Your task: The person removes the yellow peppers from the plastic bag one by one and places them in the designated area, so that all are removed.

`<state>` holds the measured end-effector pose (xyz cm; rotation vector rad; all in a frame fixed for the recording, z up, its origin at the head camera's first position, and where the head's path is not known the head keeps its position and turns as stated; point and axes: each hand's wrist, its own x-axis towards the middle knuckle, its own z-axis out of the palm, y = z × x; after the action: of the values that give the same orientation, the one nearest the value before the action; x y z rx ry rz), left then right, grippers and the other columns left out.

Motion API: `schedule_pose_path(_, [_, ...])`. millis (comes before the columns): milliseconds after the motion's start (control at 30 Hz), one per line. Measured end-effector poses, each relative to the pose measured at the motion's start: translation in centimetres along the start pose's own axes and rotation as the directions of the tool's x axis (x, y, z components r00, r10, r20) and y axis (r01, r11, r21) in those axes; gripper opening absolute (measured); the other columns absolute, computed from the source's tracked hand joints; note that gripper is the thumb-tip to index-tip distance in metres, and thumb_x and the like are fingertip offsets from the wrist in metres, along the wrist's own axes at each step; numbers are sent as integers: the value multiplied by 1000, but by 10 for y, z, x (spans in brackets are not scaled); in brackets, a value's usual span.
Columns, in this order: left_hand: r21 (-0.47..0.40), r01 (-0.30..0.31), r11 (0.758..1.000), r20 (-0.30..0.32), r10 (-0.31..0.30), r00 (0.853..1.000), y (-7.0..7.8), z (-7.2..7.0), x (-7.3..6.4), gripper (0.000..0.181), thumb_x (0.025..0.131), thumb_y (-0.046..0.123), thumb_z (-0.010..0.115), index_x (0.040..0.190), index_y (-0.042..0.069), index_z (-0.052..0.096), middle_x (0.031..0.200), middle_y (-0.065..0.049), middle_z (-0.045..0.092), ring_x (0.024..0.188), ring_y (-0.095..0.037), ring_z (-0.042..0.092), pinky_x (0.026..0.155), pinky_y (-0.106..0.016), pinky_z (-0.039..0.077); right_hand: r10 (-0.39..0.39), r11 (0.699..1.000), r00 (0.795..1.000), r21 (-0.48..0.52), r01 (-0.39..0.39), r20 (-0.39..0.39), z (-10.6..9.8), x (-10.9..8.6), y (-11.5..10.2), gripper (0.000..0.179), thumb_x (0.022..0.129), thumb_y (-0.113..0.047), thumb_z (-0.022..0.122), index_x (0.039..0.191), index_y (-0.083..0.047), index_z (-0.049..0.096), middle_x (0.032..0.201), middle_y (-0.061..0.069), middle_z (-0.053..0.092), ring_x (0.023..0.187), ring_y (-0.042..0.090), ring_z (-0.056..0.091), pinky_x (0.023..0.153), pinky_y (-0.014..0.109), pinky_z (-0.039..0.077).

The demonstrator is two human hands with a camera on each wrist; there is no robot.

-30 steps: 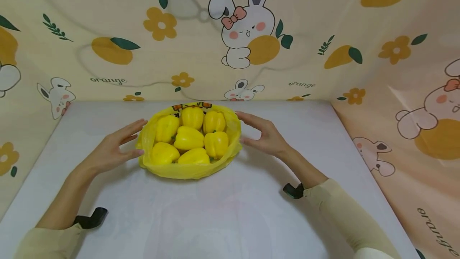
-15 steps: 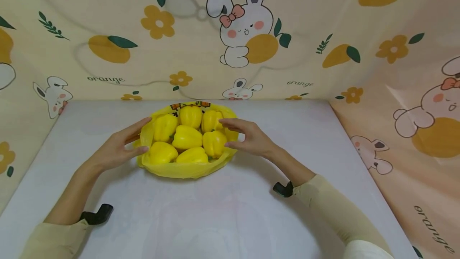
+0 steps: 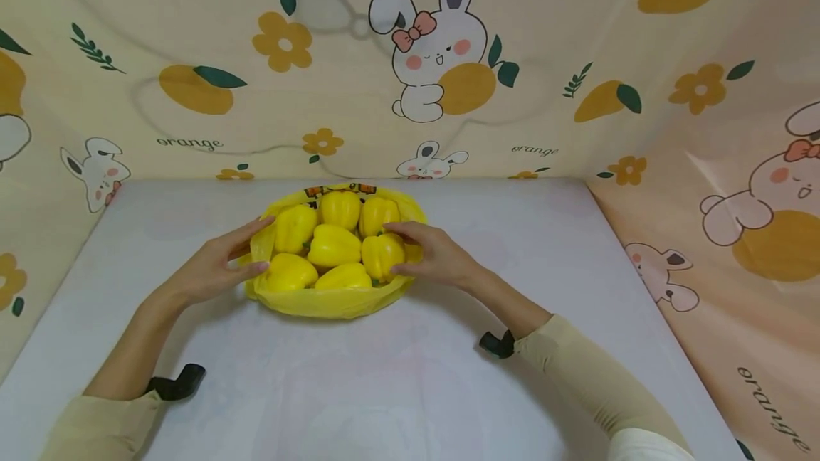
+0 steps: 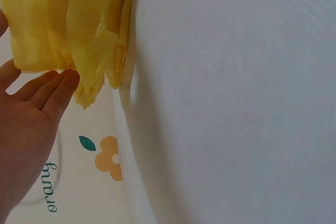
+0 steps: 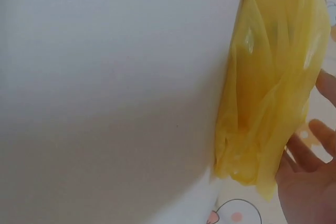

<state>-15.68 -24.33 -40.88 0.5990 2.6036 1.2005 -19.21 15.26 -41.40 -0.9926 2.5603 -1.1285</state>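
A yellow plastic bag (image 3: 333, 303) stands in the head view with its mouth spread wide. Several yellow bell peppers (image 3: 334, 246) lie inside it. My left hand (image 3: 208, 270) is at the bag's left side, thumb and fingers spread apart at the rim; in the left wrist view its fingertips (image 4: 69, 77) meet the bag's lower edge. Over the right rim reaches my right hand (image 3: 438, 256), its thumb and index finger at the rightmost bell pepper (image 3: 379, 256). Whether they press on that pepper cannot be told. In the right wrist view, some fingers stay outside the bag (image 5: 273, 82).
The bag rests on a white table (image 3: 359, 390) near its back edge. A cloth (image 3: 359, 41) printed with rabbits and oranges hangs behind, and more of it (image 3: 679, 219) lines the right side. Black wrist devices (image 3: 179, 381) sit on both forearms.
My right hand has moved left from beside the bag, over its rim to the rightmost bell pepper. My left hand has come slightly right to the bag's left rim. The bag looks unmoved.
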Motion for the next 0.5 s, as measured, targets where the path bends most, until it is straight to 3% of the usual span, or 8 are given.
schedule_pose_path(267, [0,6,1000,3,-6,1000,0,1,2,78,95,29,68,159,15,25,162,-20,20,143,-47,29,114,-62,27,68,993,998,-97,-68,2,4,3,-4,74,79,-28,86,143,-11,53,136,5,56,117,17,54,105,34,47])
schedule_pose_path(500, [-3,27,1000,3,-27,1000,0,2,0,79,95,31,68,159,18,24,163,-19,20,142,-47,29,114,-63,27,125,977,991,-181,-115,44,10,5,-10,80,77,-36,87,146,-19,50,136,10,51,120,23,51,103,41,48])
